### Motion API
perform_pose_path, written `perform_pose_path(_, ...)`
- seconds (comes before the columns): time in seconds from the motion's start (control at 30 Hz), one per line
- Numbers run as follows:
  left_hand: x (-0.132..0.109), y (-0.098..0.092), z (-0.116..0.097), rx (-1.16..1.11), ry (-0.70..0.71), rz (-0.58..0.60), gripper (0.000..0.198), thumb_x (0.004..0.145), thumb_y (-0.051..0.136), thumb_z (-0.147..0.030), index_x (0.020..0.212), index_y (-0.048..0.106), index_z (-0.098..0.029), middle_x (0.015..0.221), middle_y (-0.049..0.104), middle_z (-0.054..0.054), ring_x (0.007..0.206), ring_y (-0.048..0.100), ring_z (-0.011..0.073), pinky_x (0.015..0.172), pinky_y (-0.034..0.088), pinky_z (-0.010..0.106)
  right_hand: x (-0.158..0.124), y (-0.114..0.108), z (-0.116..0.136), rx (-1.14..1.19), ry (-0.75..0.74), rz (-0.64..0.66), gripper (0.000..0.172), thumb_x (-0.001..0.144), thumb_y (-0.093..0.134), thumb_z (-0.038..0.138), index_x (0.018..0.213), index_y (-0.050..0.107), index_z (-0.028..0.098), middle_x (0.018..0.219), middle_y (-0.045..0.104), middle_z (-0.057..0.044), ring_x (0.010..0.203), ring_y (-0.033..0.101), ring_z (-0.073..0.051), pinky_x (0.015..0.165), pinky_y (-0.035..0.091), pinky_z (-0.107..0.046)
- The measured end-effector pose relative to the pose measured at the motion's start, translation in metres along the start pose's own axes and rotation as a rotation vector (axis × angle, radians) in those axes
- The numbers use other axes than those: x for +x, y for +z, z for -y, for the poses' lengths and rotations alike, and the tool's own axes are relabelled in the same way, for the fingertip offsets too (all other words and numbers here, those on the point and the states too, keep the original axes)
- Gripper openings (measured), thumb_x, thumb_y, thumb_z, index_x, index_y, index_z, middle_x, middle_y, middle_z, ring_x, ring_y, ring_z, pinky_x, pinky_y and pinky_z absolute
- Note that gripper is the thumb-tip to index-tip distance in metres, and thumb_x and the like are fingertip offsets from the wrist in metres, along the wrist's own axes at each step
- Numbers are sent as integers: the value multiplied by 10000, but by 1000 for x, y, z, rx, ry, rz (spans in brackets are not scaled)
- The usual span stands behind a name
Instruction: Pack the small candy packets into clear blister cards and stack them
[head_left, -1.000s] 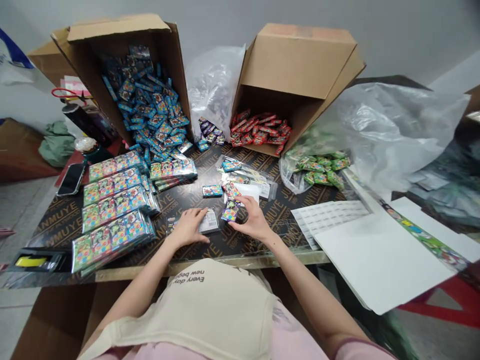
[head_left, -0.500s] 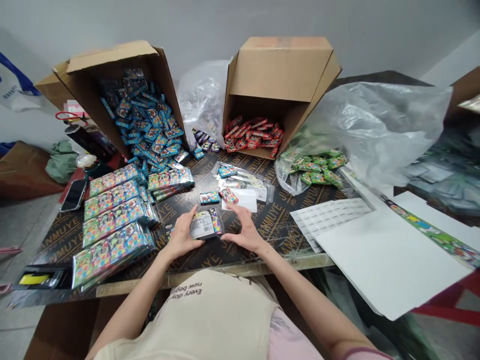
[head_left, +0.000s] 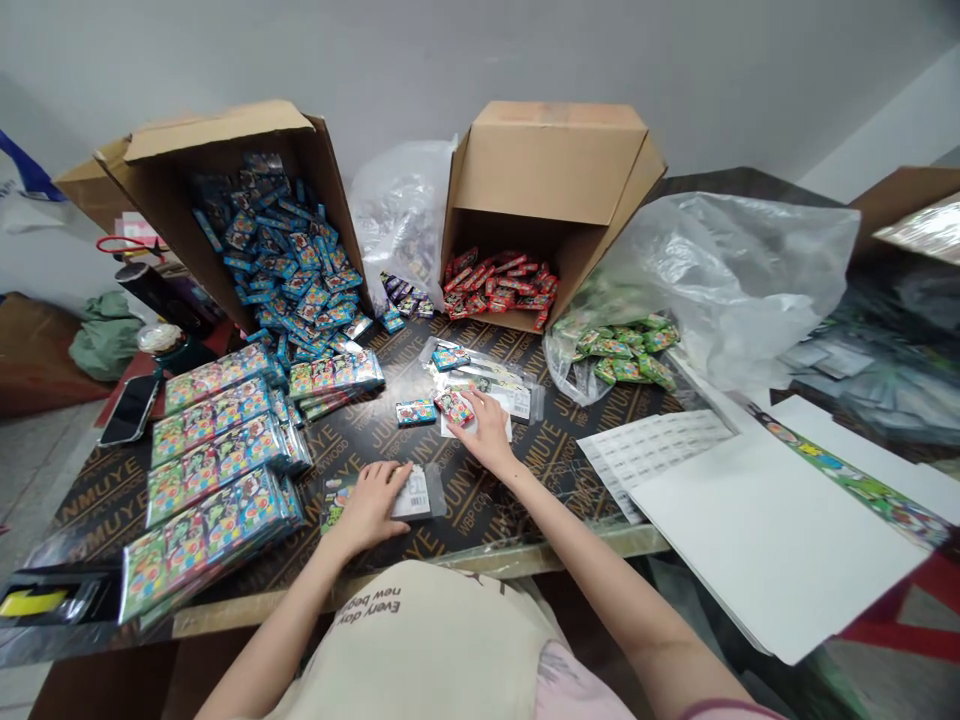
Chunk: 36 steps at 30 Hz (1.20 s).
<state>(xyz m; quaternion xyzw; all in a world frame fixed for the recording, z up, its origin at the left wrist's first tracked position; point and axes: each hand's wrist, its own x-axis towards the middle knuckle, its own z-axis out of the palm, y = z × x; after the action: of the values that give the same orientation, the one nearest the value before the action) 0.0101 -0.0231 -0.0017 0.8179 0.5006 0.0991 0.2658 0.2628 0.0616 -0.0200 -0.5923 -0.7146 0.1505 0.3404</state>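
Note:
My left hand (head_left: 373, 510) lies over a flat clear-bagged package (head_left: 414, 497) near the table's front edge, fingers stretched across it and partly hiding it. A dark printed part of the package shows left of the hand; its clear flap sticks out on the right. My right hand (head_left: 487, 432) has its thumb and fingers closed round a small red box (head_left: 453, 406). Left of that box lies a small blue box (head_left: 415, 413). Another blue box (head_left: 450, 357) rests on flat clear bags (head_left: 499, 375) behind, beside a white card (head_left: 517, 428) partly under my right hand.
Stacked multicoloured packs (head_left: 214, 500) stand at left, near a phone (head_left: 129, 410). Behind are a carton (head_left: 341, 190) of blue boxes, a carton (head_left: 555, 160) of red boxes and a plastic bag (head_left: 574, 365) with green packets. White sheets (head_left: 772, 540) overhang the right edge.
My right hand has left the package and moved forward onto the red box. My left hand now lies flatter over the package, and the purple packet there no longer shows.

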Motion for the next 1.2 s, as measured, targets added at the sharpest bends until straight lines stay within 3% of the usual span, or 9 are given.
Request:
perform_pose_path(0.13, 15, -2, -4, -90, 29, -36, 691, 706, 727, -487, 1311, 515, -232, 1267, 545, 125, 1178, 483, 299, 1021, 366, 468, 18, 10, -9, -32, -33, 34, 543, 803, 613, 418, 1293, 510, 207, 1339, 469, -157, 1254, 408, -324, 994, 329, -487)
perform_pose_path(0.27, 51, -3, -10, -120, 62, -87, 463, 832, 609, -427, 1245, 569, -222, 1283, 553, 128, 1197, 494, 278, 1029, 366, 464, 67, 10, -12, -111, -76, 29, 489, 808, 617, 382, 1255, 548, 199, 1361, 453, -160, 1265, 395, -317, 1007, 323, -474)
perform_pose_path(0.5, 89, 28, 4, -18, -228, -448, 458, 848, 563, -337, 1281, 524, -193, 1422, 417, 175, 1300, 397, 344, 1047, 310, 566, 182, -10, -55, -442, 15, -44, 653, 752, 679, 237, 1357, 441, 168, 1486, 256, -229, 1361, 226, -382, 1015, 257, -529)
perform_pose_path(0.63, 91, 40, 18, -56, -180, -459, 423, 852, 545, -328, 1250, 554, -186, 1356, 492, 161, 1271, 441, 319, 1077, 288, 559, 221, -24, -87, -503, 137, -137, 752, 700, 680, 120, 1392, 387, 154, 1466, 269, -251, 1323, 252, -401, 988, 252, -536)
perform_pose_path(0.73, 91, 40, 21, -90, -153, -441, 413, 837, 554, -299, 1235, 569, -187, 1303, 538, 147, 1242, 470, 302, 1079, 296, 552, 236, -32, -100, -502, 139, -130, 598, 737, 603, 90, 1320, 473, 122, 1380, 393, -246, 1233, 353, -369, 962, 273, -506)
perform_pose_path(0.83, 89, 37, 20, -153, -153, -456, 412, 823, 568, -301, 1219, 583, -188, 1312, 532, 143, 1239, 470, 304, 1076, 308, 546, 241, -39, -101, -490, 116, -108, 391, 817, 495, 123, 1201, 566, 99, 1236, 531, -225, 1152, 418, -327, 962, 281, -476)
perform_pose_path(0.93, 85, 29, 18, -261, -185, -512, 373, 824, 566, -315, 1170, 617, -184, 1300, 540, 147, 1220, 482, 306, 1047, 354, 527, 229, -45, -89, -434, 121, -162, 383, 869, 455, 225, 1220, 547, 102, 1217, 562, -201, 1143, 445, -317, 968, 308, -475)
perform_pose_path(1.03, 82, 15, 13, -426, -218, -604, 328, 824, 578, -340, 1112, 647, -197, 1261, 569, 133, 1190, 510, 291, 1032, 379, 497, 195, -46, -64, 48, 180, -179, 418, 850, 511, 360, 1202, 558, 140, 1166, 615, -144, 1043, 548, -269, 910, 413, -431)
perform_pose_path(1.2, 85, -9, -6, -1039, -328, -580, 395, 757, 665, -440, 1041, 660, -165, 1098, 661, 116, 1021, 624, 254, 935, 472, 415, 112, -34, -11, 924, 413, 234, 431, 693, 710, 469, 1017, 656, 189, 936, 689, -57, 754, 634, -175, 694, 519, -327)
